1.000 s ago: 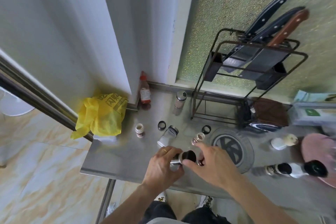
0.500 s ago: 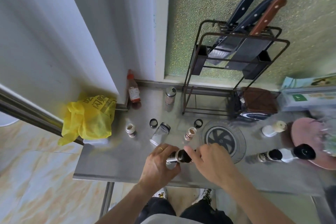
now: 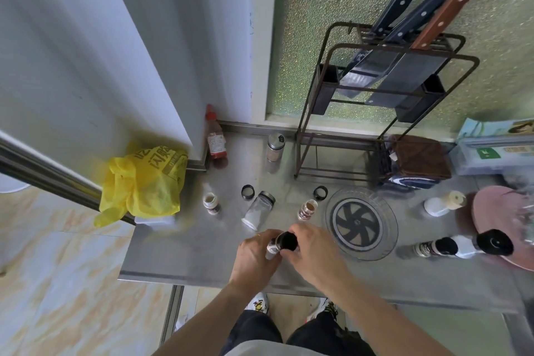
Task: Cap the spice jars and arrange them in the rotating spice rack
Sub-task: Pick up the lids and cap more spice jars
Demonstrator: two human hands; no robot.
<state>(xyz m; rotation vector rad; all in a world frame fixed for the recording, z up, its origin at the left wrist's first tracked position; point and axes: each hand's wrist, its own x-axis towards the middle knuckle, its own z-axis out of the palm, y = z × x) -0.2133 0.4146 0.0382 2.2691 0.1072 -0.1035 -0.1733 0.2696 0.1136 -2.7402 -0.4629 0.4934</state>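
Above the near edge of the steel counter (image 3: 179, 251), my left hand (image 3: 254, 257) grips a small spice jar (image 3: 273, 247). My right hand (image 3: 312, 251) pinches the black cap (image 3: 286, 240) sitting on the jar's mouth. Behind them a clear jar of white powder (image 3: 258, 209) lies tilted on its side. Two uncapped jars stand open, one (image 3: 210, 203) on the left and one (image 3: 307, 209) nearer the round clear rotating rack (image 3: 361, 222). Two loose black caps rest on the counter, one (image 3: 248, 191) near the white-powder jar and another (image 3: 320, 192) behind the right open jar.
A yellow plastic bag (image 3: 144, 182) sits at the left edge. A red-capped bottle (image 3: 215, 140) and a metal shaker (image 3: 275, 147) stand at the back. A wire knife rack (image 3: 384, 89) rises behind the rotating rack. Black-capped bottles (image 3: 462, 246) lie on the right by a pink board (image 3: 497, 211).
The cap has stayed on the jar between my hands while my right fingers shifted around it. The camera has tilted, so the counter sits differently in view.
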